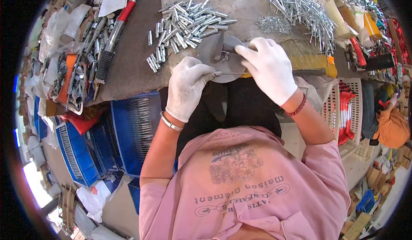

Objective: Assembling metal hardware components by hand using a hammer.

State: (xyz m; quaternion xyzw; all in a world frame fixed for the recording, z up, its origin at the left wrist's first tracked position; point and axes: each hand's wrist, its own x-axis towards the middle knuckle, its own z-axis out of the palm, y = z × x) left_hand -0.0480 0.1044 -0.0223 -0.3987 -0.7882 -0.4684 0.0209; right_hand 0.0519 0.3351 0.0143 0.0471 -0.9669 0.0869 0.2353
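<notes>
My left hand (pixel 186 83), in a white glove, is closed in a pinch on a small metal sleeve (pixel 217 73) at the near side of a round grey plate (pixel 236 64). A thin metal rod (pixel 232 73) runs right from the sleeve toward my right hand. Over the plate's right side my right hand (pixel 268 66), also gloved, has its fingers curled round a hammer (pixel 220 47), whose dark head stands above the plate. Most of the handle is hidden by the glove. Small metal bits lie on the plate beside the hammer head.
Beyond the plate lies a pile of metal sleeves (pixel 184 23); farther right is a heap of thin rods (pixel 296 12). Tools and bags crowd the left, including a red-and-black long-handled tool (pixel 116 31). Blue bins (pixel 133 132) and a white basket (pixel 355 111) stand below table height.
</notes>
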